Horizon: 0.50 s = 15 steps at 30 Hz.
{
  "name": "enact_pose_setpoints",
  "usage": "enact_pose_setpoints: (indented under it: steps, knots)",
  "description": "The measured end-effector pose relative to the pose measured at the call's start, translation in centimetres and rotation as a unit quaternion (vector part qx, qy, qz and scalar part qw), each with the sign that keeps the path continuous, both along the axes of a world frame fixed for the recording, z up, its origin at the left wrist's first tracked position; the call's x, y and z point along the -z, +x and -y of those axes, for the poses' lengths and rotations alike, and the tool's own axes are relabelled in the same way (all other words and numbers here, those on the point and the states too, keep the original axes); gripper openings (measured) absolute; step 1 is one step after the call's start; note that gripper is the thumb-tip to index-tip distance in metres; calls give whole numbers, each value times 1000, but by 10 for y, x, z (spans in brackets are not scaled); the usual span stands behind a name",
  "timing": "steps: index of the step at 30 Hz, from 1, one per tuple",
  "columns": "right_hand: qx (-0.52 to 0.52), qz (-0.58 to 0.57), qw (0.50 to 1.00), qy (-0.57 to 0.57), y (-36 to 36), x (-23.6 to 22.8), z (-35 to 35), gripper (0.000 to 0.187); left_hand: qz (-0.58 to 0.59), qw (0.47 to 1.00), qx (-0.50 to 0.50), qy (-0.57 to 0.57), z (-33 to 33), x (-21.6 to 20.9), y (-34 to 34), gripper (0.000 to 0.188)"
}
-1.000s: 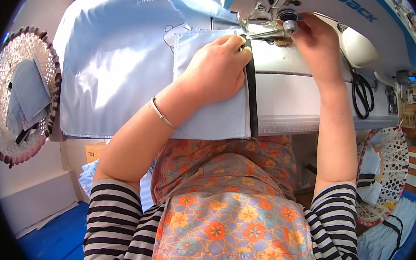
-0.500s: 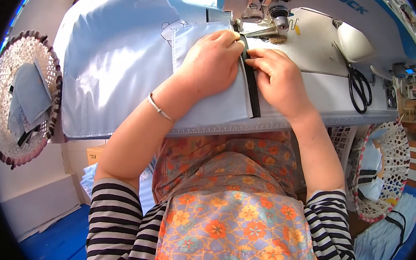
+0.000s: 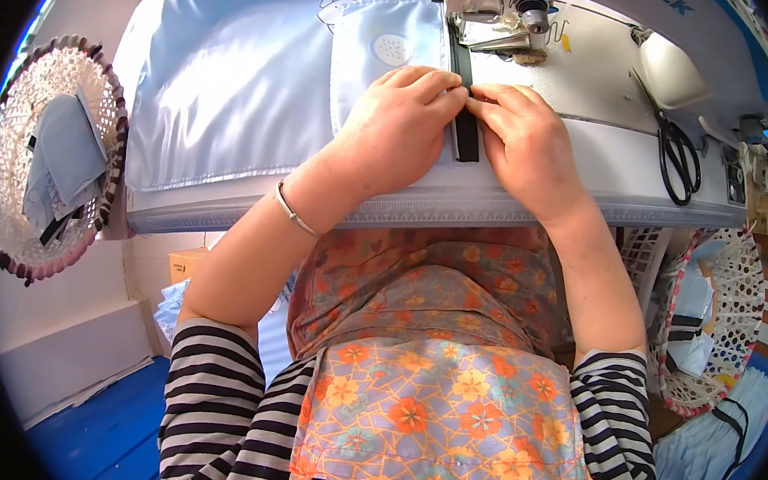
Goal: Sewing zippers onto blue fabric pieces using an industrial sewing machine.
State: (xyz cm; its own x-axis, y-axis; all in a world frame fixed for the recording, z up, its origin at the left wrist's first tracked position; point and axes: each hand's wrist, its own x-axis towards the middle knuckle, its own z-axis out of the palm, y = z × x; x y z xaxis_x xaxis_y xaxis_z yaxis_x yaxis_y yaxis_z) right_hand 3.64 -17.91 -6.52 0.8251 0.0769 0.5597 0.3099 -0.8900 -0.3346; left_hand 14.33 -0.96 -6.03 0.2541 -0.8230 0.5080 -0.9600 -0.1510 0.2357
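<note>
A light blue fabric piece lies across the sewing machine bed, with a pocket-like panel bearing a small oval print. Along its right edge runs a black strip, leading up to the metal folder beside the needle area. My left hand is closed on the fabric's edge, fingertips against the strip. Facing it, my right hand pinches the black strip from the right, thumb and fingers together. The two hands' fingertips nearly meet. What lies under my left fingers is hidden.
Black scissors lie on the right of the sewing machine. A ruler strip lines the table's front edge. Netted baskets with fabric pieces stand left and right; below the right one is a tied light-blue bundle.
The fabric and black strip have moved away from me, toward the machine; more of the printed panel shows. Both hands now grip nearer the strip's close end.
</note>
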Motion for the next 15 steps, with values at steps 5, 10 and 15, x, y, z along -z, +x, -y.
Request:
enact_pose_setpoints:
  steps: [5, 10, 15]
  knots:
    - [-3, 2, 1000, -5, 0, -1, -1, 24, 24, 1000, -9, 5, 5, 0, 3, 32]
    - [-9, 4, 1000, 7, 1, -2, -3, 23, 19, 999, -28, 1, 14, 5, 9, 28]
    - [-5, -21, 999, 46, 6, 0, -1, 26, -2, 999, -40, 0, 19, 7, 14, 27]
